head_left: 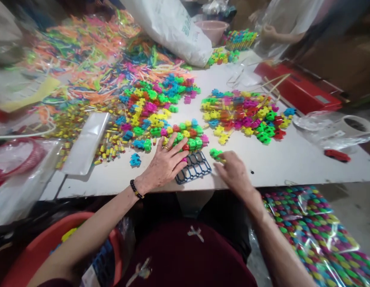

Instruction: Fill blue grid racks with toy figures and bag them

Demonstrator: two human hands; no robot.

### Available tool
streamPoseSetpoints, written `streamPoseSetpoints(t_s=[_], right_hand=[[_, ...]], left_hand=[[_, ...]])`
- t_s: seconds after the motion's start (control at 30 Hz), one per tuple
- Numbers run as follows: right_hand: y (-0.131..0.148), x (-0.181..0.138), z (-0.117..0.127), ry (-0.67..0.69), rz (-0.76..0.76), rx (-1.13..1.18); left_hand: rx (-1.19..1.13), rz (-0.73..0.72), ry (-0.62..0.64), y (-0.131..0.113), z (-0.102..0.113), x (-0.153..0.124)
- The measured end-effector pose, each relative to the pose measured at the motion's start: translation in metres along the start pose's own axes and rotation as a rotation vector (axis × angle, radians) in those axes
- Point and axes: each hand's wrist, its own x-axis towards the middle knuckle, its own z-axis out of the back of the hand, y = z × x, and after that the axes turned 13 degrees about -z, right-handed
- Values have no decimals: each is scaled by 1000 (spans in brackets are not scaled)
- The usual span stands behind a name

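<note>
A dark blue plastic grid rack (199, 169) lies near the table's front edge, its near cells bare. Rows of small coloured plastic toy pieces (194, 142) stand at its far side. My left hand (161, 164) rests over the rack's left part with fingers spread, touching the pieces there; what lies under the palm is hidden. To the right of the rack, my right hand (236, 170) pinches a small green plastic toy piece (215, 154) between thumb and fingertips. A loose pile of similar toy pieces (241, 113) lies beyond the right hand, and another pile (151, 103) beyond the left.
Small yellow-capped parts (110, 150) and a clear plastic sleeve (86, 143) lie at left. Colourful strips (83, 59) heap behind. A white sack (175, 32), red box (301, 87) and tape roll (356, 125) surround the piles. Packed trays (319, 227) and a red basin (53, 231) sit below.
</note>
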Motion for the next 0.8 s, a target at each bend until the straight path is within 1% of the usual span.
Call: streamPoseSetpoints(t_s=[0.03, 0.1, 0.13, 0.2, 0.27, 0.33, 0.37, 0.43, 0.47, 0.53, 0.63, 0.73, 0.8], right_hand=[[-14, 3, 13, -2, -65, -87], [-34, 8, 31, 63, -160, -167], [-39, 9, 35, 97, -190, -139], [-35, 6, 32, 132, -238, 52], [-18, -1, 15, 177, -290, 345], [6, -8, -11, 247, -312, 609], [18, -10, -24, 273, -303, 690], [37, -10, -47, 281, -266, 747], [43, -8, -55, 276, -243, 739], [48, -3, -63, 265, -196, 686], [44, 6, -65, 262, -102, 581], [41, 10, -66, 264, 18, 416], [43, 9, -68, 236, 69, 297]], left_hand=[[-2, -4, -1, 0, 0, 2], [-1, -15, 4, 0, 2, 7], [1, -22, 10, 0, 3, 10], [5, -40, 32, 0, 5, 17], [12, -51, 73, 1, 6, 22], [15, -49, 123, 2, 5, 25], [15, -44, 143, 3, 4, 26], [12, -34, 168, 4, 3, 26], [10, -33, 175, 4, 3, 26], [12, -36, 183, 4, 3, 25], [25, -48, 184, 4, 2, 23], [41, -54, 163, 3, 2, 24], [62, -51, 155, 2, 4, 26]])
